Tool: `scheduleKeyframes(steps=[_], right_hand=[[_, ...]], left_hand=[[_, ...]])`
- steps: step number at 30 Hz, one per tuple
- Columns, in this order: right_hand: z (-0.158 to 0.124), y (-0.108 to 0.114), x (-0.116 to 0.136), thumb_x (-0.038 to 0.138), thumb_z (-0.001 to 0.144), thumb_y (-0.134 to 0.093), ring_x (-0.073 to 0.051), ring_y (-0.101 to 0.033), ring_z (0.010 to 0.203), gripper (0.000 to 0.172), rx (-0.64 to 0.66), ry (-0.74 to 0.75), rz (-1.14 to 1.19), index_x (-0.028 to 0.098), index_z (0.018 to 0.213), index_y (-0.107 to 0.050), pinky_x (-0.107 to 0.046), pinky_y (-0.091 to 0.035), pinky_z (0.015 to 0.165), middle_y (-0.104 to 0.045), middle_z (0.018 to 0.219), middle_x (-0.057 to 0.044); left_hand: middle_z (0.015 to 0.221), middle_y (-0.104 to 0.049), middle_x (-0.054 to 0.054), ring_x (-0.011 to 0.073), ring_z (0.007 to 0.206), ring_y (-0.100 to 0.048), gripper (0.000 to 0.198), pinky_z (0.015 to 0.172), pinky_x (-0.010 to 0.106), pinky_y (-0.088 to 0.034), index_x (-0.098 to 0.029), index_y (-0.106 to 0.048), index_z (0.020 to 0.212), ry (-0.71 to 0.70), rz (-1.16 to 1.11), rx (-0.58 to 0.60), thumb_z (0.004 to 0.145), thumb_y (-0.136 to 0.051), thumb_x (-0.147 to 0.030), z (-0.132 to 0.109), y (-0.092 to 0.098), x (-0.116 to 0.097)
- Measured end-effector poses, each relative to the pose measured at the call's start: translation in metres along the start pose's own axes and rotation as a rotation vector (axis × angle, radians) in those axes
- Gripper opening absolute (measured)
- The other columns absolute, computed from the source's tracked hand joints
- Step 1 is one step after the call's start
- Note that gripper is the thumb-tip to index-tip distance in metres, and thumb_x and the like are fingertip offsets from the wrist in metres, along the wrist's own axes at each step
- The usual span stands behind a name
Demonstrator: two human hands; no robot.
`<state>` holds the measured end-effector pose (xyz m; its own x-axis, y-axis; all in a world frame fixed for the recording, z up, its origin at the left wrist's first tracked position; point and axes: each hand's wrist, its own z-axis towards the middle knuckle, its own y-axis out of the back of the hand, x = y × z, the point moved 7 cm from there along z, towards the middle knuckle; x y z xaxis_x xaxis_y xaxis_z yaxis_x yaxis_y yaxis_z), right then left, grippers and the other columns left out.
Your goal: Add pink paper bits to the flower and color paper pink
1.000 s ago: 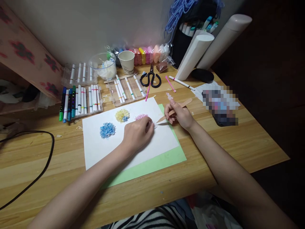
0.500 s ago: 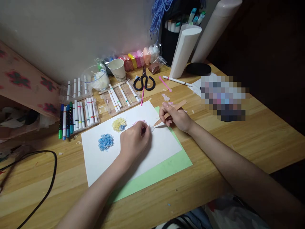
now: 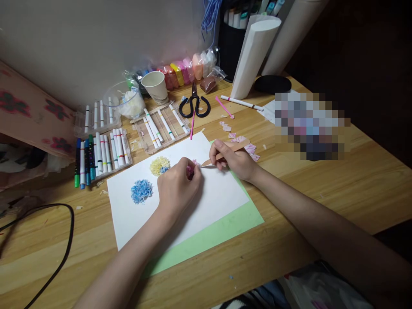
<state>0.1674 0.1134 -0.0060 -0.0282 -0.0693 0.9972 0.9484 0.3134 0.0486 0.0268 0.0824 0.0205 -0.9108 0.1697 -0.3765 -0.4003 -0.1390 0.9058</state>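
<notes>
Your table [image 3: 354, 176] has a wood-grain top. Nearest you on it, a green sheet [image 3: 225, 231] lies under a white sheet [image 3: 209, 206], projecting along the near and right edges. A black cable [image 3: 71, 227] curves across the table to the left of both sheets.

Your left hand [image 3: 177, 184] rests over the white sheet, fingers curled inward at a pink tuft [image 3: 190, 171], which is partly hidden by them. Whether the fingertips pinch any material cannot be determined. Your right hand [image 3: 233, 159] grips a flat wooden stick [image 3: 238, 146] between thumb and fingers; its pointed end is directed left and down, ending at the left fingertips. Contact there cannot be confirmed.

On the white sheet, a blue tuft [image 3: 141, 191] sits left of your left hand. A yellow tuft [image 3: 159, 165] with a blue patch lies beyond it, toward the right.

Pink scraps [image 3: 252, 149] lie just beyond your right hand. Farther out, locate the clear marker case [image 3: 174, 124], the black-handled scissors [image 3: 194, 98] and a single white marker [image 3: 241, 103]. Behind the case stands a paper cup [image 3: 156, 88], beside a clear bowl [image 3: 111, 92]. Colored packets [image 3: 180, 72] line the wall, with a black pen holder [image 3: 229, 56] at their right.
</notes>
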Motion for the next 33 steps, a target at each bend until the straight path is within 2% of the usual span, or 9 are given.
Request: scheduleKeyframes(steps=[6, 10, 16, 21, 33], right_hand=[[0.000, -0.002, -0.003, 0.058, 0.092, -0.035, -0.008, -0.045, 0.045, 0.053, 0.006, -0.011, 0.006, 0.017, 0.064, -0.055, -0.021, -0.033, 0.045, -0.049, 0.047, 0.002], [0.001, -0.003, -0.005, 0.057, 0.092, -0.035, -0.008, -0.045, 0.045, 0.053, 0.016, -0.016, 0.004, 0.017, 0.065, -0.055, -0.021, -0.033, 0.045, -0.050, 0.047, 0.002], [-0.001, -0.003, -0.003, 0.058, 0.092, -0.036, -0.008, -0.045, 0.046, 0.053, -0.010, -0.034, -0.001, 0.017, 0.065, -0.056, -0.022, -0.032, 0.046, -0.050, 0.049, 0.002], [-0.003, 0.000, 0.000, 0.059, 0.091, -0.035, -0.008, -0.044, 0.044, 0.055, -0.039, -0.016, 0.005, 0.017, 0.063, -0.055, -0.022, -0.031, 0.044, -0.050, 0.047, 0.002], [-0.002, -0.004, -0.006, 0.056, 0.092, -0.037, -0.008, -0.045, 0.047, 0.051, -0.017, -0.026, -0.001, 0.017, 0.065, -0.056, -0.022, -0.033, 0.046, -0.052, 0.050, 0.002]], left_hand=[[0.057, -0.059, 0.000, 0.0113, 0.049, -0.046, 0.015, 0.050, 0.024, -0.023, -0.019, -0.059, 0.072, 0.004, -0.018, 0.004, 0.081, -0.055, -0.031, -0.001, -0.001, -0.002], [0.054, -0.054, -0.002, 0.0107, 0.048, -0.045, 0.017, 0.050, 0.024, -0.025, -0.019, -0.059, 0.074, 0.037, -0.058, -0.003, 0.080, -0.057, -0.035, 0.001, 0.005, 0.002], [0.052, -0.047, -0.004, 0.0093, 0.050, -0.041, 0.017, 0.054, 0.023, -0.029, -0.019, -0.053, 0.067, 0.154, -0.132, -0.191, 0.082, -0.049, -0.025, 0.007, 0.022, 0.035], [0.056, -0.049, -0.004, 0.0098, 0.054, -0.043, 0.020, 0.056, 0.023, -0.031, -0.019, -0.051, 0.063, 0.227, -0.219, -0.217, 0.082, -0.048, -0.024, 0.010, 0.016, 0.057], [0.054, -0.047, -0.004, 0.0092, 0.053, -0.042, 0.020, 0.056, 0.023, -0.032, -0.018, -0.050, 0.062, 0.195, -0.265, -0.298, 0.081, -0.048, -0.022, 0.005, 0.020, 0.053]])
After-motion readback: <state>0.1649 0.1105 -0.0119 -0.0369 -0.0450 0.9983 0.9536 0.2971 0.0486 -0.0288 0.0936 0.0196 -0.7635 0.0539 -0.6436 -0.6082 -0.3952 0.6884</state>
